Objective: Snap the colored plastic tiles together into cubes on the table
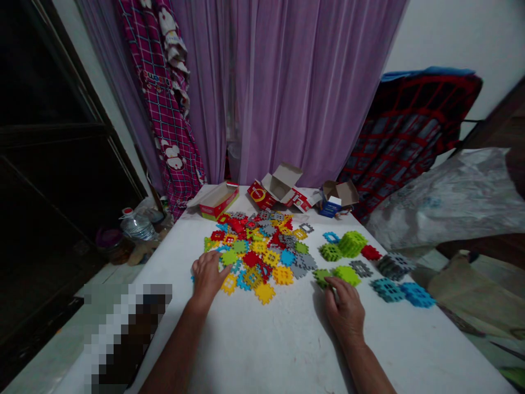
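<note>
A loose heap of toothed plastic building tiles (251, 259) in red, yellow, grey, blue and green lies mid-table. My left hand (208, 273) rests at the heap's left edge, thumb and fingers apart, close to a lime green tile (229, 257). On the right, my right hand (345, 307) pinches a darker green tile (321, 277), beside a flat lime green stack (346, 274). Sorted piles stand around it: tall lime green (353, 243), darker green (330, 251), grey (395, 265), teal (388, 290) and blue (417, 294). The fingertips of my right hand are partly hidden.
Opened cardboard boxes line the table's back: a red and green tray (219, 202), a red box (262, 196) and a blue box (330, 207). Purple curtains (303, 93) hang behind. Plastic sheeting (451, 191) bulges at the right edge. A water bottle (137, 225) stands left of the table.
</note>
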